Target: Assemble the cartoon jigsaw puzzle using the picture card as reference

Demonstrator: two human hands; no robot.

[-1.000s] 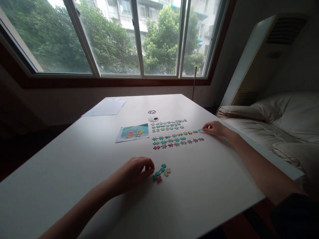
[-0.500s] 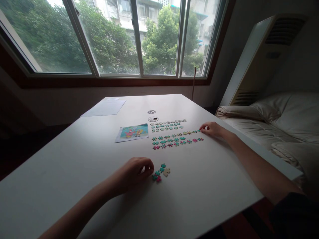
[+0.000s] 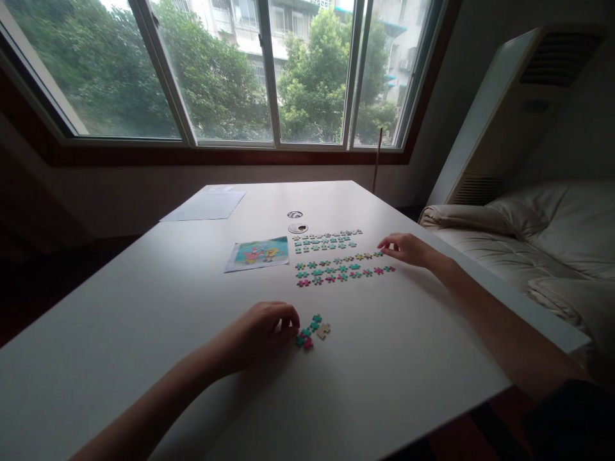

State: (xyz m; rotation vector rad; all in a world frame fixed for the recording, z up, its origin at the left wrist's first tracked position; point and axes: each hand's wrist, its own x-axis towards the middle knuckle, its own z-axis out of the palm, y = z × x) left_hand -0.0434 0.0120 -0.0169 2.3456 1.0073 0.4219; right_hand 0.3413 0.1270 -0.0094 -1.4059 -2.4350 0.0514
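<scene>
Loose puzzle pieces (image 3: 311,331) just beside curled left grip (image 3: 262,330), hold indiscernible.

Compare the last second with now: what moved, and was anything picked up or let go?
The right hand slid a little to the left, so its fingertips now sit over the right end of a row of pieces. Whether it pinches a piece is too small to tell. The left hand stayed curled beside the small cluster. The picture card and the other pieces lie as before.
</scene>
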